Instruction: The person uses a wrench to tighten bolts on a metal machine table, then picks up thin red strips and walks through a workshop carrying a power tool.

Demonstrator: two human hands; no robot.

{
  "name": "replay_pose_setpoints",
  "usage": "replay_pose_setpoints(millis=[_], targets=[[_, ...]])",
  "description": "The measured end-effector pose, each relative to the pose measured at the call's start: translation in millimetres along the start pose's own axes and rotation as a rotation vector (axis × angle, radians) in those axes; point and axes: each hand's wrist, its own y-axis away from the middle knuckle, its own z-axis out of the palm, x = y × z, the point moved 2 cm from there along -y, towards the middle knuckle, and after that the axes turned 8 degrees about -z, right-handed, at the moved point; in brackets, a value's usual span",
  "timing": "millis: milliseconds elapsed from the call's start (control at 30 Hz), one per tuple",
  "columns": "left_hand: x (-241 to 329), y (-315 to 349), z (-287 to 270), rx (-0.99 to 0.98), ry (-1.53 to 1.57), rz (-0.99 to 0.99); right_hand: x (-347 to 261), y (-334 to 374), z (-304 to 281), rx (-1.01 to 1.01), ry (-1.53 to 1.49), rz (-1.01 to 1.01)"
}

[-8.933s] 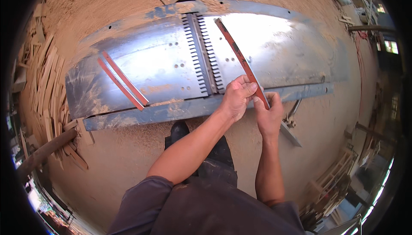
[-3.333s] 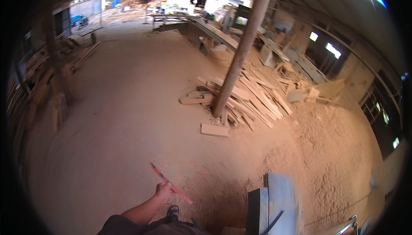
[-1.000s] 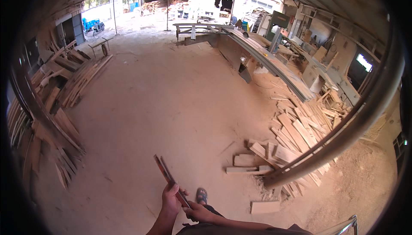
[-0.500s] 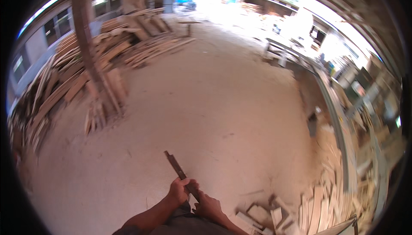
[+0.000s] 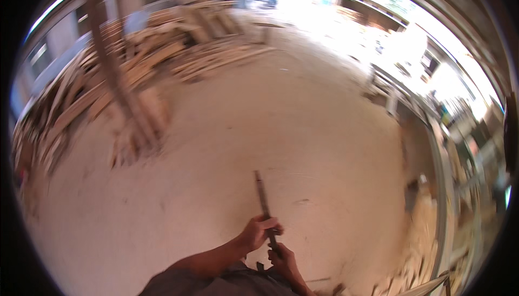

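A narrow dark brown bar (image 5: pixel 262 194), perhaps wood or metal, stands out in front of my body, its far end pointing away from me. My left hand (image 5: pixel 258 233) is closed around its middle, with the thumb lying across it. Lower down, nearer my body, my right hand (image 5: pixel 283 259) grips the bar close to its near end. That near end is partly hidden by the fingers. Motion blur hides the bar's finer detail.
A large heap of boards (image 5: pixel 157 52) lies at the left, behind a leaning post (image 5: pixel 116 82). A long rail or bench edge (image 5: pixel 444 188) runs down the right side, with wood offcuts (image 5: pixel 419 269) near its lower end. Sandy floor (image 5: pixel 259 117) stretches between them.
The bar and both hands have shifted to the right and stand more upright in the picture. The view has turned, so the near offcuts at lower right have mostly left it.
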Motion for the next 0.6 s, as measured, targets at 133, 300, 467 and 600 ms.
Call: replay_pose_setpoints(millis=[133, 300, 467, 600], targets=[[33, -46, 2, -0.008, 0.050, 0.001, -19, -55, -11, -0.023, 0.015, 0.004], [36, -102, 7, -0.006, -0.007, 0.056, -17, -102, -52, -0.129, 0.023, -0.113], [44, -147, 34, 0.048, 0.016, 0.057, -15, -140, -108, -0.136, 0.121, -0.213], [49, -177, 39, 0.017, -0.032, 0.058, -28, -163, -142, -0.193, 0.174, -0.192]])
